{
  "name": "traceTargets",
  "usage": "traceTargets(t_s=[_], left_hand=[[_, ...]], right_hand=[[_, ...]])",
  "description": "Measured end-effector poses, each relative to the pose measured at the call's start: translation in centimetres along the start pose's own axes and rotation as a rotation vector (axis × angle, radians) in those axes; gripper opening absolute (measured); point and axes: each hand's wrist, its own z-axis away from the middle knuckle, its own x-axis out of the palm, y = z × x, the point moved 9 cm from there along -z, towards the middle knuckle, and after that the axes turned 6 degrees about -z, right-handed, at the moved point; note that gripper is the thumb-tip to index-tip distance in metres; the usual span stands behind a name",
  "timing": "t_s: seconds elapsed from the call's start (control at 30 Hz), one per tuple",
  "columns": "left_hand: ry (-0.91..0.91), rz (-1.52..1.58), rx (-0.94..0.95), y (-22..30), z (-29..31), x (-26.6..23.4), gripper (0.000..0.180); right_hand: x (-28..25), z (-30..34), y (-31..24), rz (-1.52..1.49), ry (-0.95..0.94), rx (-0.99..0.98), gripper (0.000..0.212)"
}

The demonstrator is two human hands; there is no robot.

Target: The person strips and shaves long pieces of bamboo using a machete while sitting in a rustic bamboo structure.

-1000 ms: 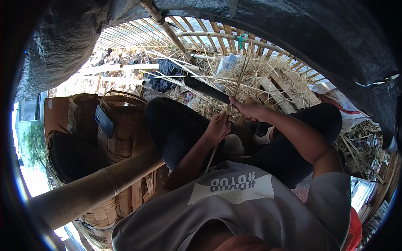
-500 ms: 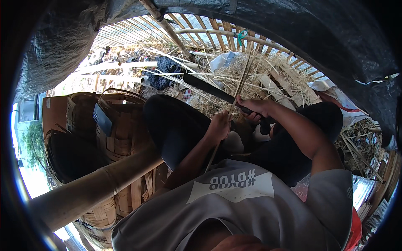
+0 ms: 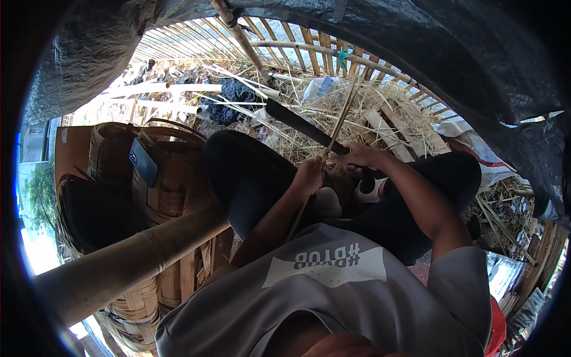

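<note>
A long, thin bamboo strip (image 3: 344, 114) slants from near my shirt up toward the slatted fence. My left hand (image 3: 310, 176) is closed around its lower part, between my bent knees. In my right hand (image 3: 361, 158) is a machete (image 3: 304, 127), gripped by its dark handle. The broad dark blade points to the far left. It crosses the strip just above my left fist, close against it; whether the edge cuts into the bamboo, I cannot tell.
Woven bamboo baskets (image 3: 169, 196) stand at my left, with a phone (image 3: 143, 162) on one. A thick bamboo pole (image 3: 137, 253) runs beside my left arm. Ahead, straw and shavings (image 3: 380, 98) cover the ground before a slatted fence (image 3: 297, 50). Dark sheeting (image 3: 476, 53) hangs overhead.
My right hand and the machete have come down along the strip, closer to my left hand. The left hand keeps its hold. The whole view has shifted slightly.
</note>
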Motion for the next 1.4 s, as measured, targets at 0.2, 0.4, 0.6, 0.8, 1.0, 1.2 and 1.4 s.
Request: traceTargets(t_s=[0.2,0.4,0.6,0.8,1.0,1.2,1.4], left_hand=[[0.134,-0.448,0.388,1.8,0.4,-0.2,0.046],[0.109,-0.45,0.129,1.9,1.1,0.1,0.05],[0.107,-0.468,0.216,3.0,1.5,0.8,0.049],[0.079,-0.468,0.254,2.9,1.5,0.7,0.048],[0.101,-0.555,0.299,2.7,1.4,0.6,0.051],[0.085,-0.573,0.367,3.5,2.2,0.9,0.052],[0.106,-0.671,0.407,3.7,1.9,0.8,0.051]], right_hand=[[-2.8,2.4,-3.8,0.478,0.459,-0.243,0.054],[-2.0,5.2,-5.6,0.41,0.592,0.06,0.072],[-1.3,4.9,-5.2,0.442,0.859,-0.092,0.08],[-1.3,3.3,-5.1,0.423,0.708,-0.045,0.08],[-0.8,3.2,-3.6,0.206,0.605,0.12,0.078],[-0.3,2.9,-2.7,-0.012,0.609,0.068,0.071],[0.8,0.5,0.2,-0.275,0.234,0.178,0.062]])
